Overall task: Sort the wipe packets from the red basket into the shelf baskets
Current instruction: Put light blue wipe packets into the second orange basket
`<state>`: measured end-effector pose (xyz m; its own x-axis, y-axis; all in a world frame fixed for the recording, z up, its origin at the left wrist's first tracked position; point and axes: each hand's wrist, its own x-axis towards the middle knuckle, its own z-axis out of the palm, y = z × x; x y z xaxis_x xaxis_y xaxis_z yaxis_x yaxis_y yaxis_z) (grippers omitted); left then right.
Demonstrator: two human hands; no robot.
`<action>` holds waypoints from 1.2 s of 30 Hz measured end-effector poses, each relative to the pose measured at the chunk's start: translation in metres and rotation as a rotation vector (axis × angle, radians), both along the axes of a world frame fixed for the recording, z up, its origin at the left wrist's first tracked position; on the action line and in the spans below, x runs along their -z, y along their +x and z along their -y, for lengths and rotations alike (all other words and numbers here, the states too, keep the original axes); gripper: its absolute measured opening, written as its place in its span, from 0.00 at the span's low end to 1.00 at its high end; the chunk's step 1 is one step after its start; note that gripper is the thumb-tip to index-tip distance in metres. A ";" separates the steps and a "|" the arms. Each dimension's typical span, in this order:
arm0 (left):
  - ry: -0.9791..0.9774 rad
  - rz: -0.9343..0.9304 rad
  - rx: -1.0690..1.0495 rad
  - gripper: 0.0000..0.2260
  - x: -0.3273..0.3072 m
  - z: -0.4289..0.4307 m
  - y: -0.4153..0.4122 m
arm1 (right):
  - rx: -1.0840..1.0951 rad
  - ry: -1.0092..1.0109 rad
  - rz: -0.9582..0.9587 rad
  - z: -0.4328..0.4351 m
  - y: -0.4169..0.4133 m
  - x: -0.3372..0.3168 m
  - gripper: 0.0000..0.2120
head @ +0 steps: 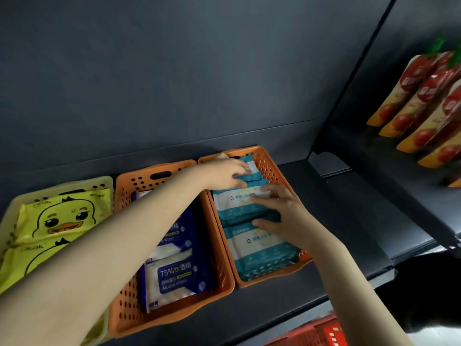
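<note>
My left hand (229,174) grips the teal packet (247,161) in the rightmost basket (269,168) by the shelf's (336,221) back edge; my right hand (279,208), spread flat, steadies its neighbours (259,248). Risk: crowding could buckle the packet.

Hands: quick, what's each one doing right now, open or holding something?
Left hand: pinches the rear teal packet in the right orange basket.
Right hand: open, fingers spread on the middle teal packet.
</note>
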<state>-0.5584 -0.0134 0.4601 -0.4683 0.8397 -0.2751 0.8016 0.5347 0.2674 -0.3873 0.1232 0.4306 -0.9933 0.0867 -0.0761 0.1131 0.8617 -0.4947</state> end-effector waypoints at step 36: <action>0.522 -0.018 -0.745 0.21 0.018 0.374 0.021 | 0.001 -0.364 -0.177 0.307 -0.067 -0.027 0.17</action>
